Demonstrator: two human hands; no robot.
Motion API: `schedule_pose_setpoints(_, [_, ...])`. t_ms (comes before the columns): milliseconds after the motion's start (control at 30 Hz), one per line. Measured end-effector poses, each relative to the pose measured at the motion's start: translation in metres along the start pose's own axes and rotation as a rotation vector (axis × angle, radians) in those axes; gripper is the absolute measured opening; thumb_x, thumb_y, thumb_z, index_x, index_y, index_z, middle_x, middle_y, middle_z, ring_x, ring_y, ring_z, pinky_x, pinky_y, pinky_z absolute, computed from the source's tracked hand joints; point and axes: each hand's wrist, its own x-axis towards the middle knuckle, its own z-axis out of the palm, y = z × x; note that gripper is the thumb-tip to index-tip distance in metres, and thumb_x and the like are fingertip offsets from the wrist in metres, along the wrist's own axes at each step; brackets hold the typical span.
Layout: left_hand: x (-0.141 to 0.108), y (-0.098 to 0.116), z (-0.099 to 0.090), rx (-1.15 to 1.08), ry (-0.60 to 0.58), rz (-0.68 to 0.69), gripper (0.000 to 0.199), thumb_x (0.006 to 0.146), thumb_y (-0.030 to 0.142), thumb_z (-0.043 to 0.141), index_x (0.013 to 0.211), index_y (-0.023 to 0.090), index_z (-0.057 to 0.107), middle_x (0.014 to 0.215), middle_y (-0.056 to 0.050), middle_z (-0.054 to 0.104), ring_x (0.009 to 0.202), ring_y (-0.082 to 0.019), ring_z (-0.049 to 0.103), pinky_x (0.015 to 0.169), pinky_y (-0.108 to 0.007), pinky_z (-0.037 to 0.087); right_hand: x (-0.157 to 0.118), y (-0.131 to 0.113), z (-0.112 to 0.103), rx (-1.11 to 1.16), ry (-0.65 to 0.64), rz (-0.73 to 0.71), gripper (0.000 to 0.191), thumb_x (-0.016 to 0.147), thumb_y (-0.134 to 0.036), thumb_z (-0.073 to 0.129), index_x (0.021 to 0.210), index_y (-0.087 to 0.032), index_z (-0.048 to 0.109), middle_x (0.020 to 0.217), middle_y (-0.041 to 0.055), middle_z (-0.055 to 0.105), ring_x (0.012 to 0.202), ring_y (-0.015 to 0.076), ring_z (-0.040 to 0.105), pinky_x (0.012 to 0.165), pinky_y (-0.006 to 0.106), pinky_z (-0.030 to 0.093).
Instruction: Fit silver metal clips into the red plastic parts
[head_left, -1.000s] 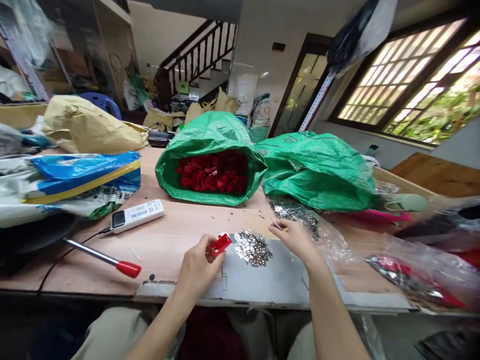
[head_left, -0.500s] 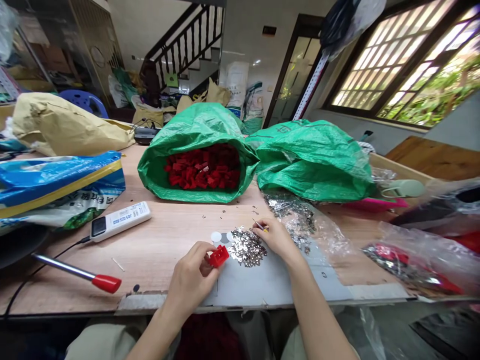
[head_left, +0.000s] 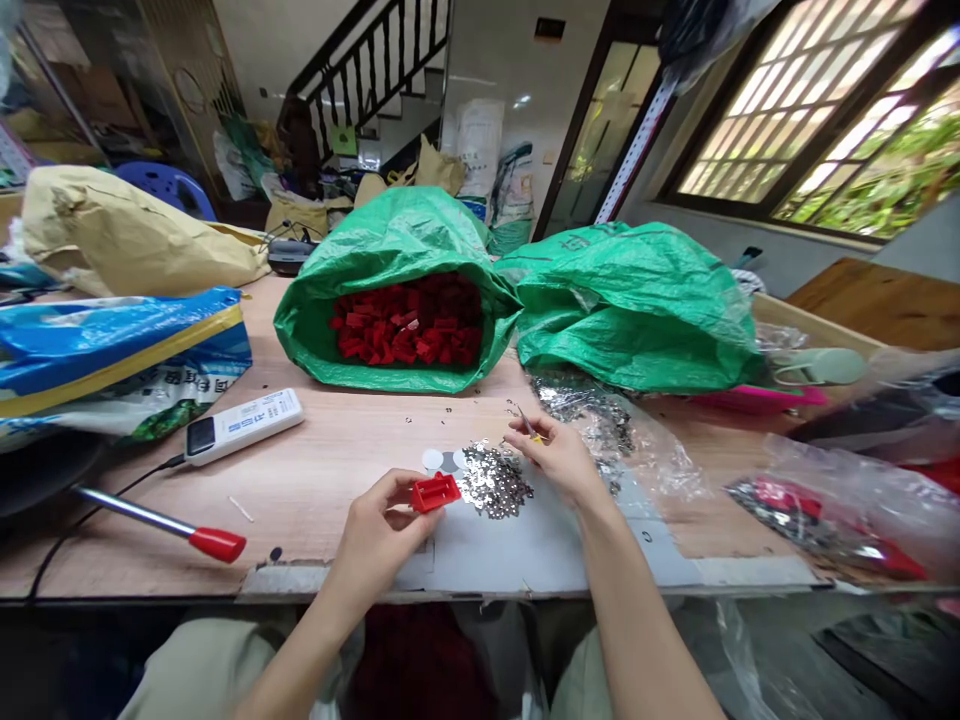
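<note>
Step in hand, judging by the grips: handling a small red plastic housing (head_left: 436, 492) alongside loose metal pieces, part in one hand, tool in the other. Left hand (head_left: 381, 522): thumb and fingers closed to a narrow pinch around the housing's near end, its open cavity showing; it's held up just left of the pile of small shiny metal pieces (head_left: 495, 482), above the edge of a pale grey sheet (head_left: 499, 560) on the wooden surface (head_left: 315, 465). Right hand (head_left: 564, 462): fingers pinched narrow on a thin pointed tool (head_left: 528, 424), yellow near the grip, tip angled up and away; could be tweezers, too small to tell, and can't tell if a metal piece sits at the tip. This hand is at the pile's far right edge, tool and housing apart. Next move, as a judgement, calls for a steady housing with its cavity exposed and fine control of the tool tip, since the pieces are small, thin and heaped, easy to pick up doubled or scatter. Behind: open green bag (head_left: 405, 235) full of red parts (head_left: 409, 322); clear plastic bag (head_left: 664, 462) with more metal pieces beyond the right hand.
</note>
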Motion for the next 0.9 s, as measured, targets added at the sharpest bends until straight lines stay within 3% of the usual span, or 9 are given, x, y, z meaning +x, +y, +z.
schedule_pose_setpoints(100, [0.001, -0.001, 0.0, 0.036, 0.107, 0.065, 0.024, 0.081, 0.031, 0.073, 0.102, 0.02, 0.067, 0.1, -0.004, 0.074, 0.077, -0.017, 0.073, 0.066, -0.027, 0.063, -0.016, -0.016, 0.017, 0.211, -0.178, 0.049, 0.052, 0.063, -0.055, 0.08, 0.094, -0.017, 0.063, 0.063, -0.0058, 0.049, 0.043, 0.0053, 0.03, 0.041, 0.022, 0.022])
schedule_pose_setpoints(233, [0.001, -0.004, 0.004, 0.148, 0.195, 0.286, 0.017, 0.082, 0.021, 0.068, 0.099, 0.02, 0.069, 0.095, -0.003, 0.072, 0.083, -0.016, 0.071, 0.072, -0.028, 0.065, -0.037, -0.031, 0.043, 0.38, -0.372, 0.134, 0.047, 0.063, -0.05, 0.085, 0.092, -0.017, 0.067, 0.056, -0.0076, 0.046, 0.042, 0.0045, 0.028, 0.041, 0.021, 0.019])
schedule_pose_setpoints(333, [-0.001, -0.004, 0.007, 0.193, 0.202, 0.397, 0.016, 0.082, 0.017, 0.067, 0.098, 0.019, 0.069, 0.092, -0.003, 0.072, 0.079, -0.015, 0.07, 0.065, -0.024, 0.065, -0.043, -0.033, 0.057, 0.322, -0.321, 0.087, 0.043, 0.068, -0.049, 0.082, 0.094, -0.016, 0.071, 0.059, -0.0043, 0.053, 0.045, 0.0068, 0.035, 0.043, 0.022, 0.024])
schedule_pose_setpoints(500, [-0.002, -0.002, 0.008, 0.247, 0.249, 0.453, 0.017, 0.081, 0.014, 0.069, 0.098, 0.019, 0.07, 0.087, -0.002, 0.072, 0.075, -0.013, 0.07, 0.062, -0.021, 0.063, -0.043, -0.028, 0.066, 0.192, -0.217, -0.049, 0.033, 0.072, -0.043, 0.078, 0.091, -0.017, 0.075, 0.074, 0.0037, 0.068, 0.063, 0.0164, 0.055, 0.053, 0.026, 0.039])
schedule_pose_setpoints(900, [-0.002, -0.004, 0.007, 0.32, 0.241, 0.51, 0.022, 0.081, 0.007, 0.063, 0.098, 0.019, 0.07, 0.09, -0.004, 0.071, 0.081, -0.015, 0.069, 0.061, -0.02, 0.06, -0.045, -0.026, 0.071, 0.149, -0.168, -0.104, 0.026, 0.075, -0.04, 0.076, 0.089, -0.018, 0.076, 0.079, 0.005, 0.073, 0.072, 0.0208, 0.065, 0.068, 0.031, 0.05])
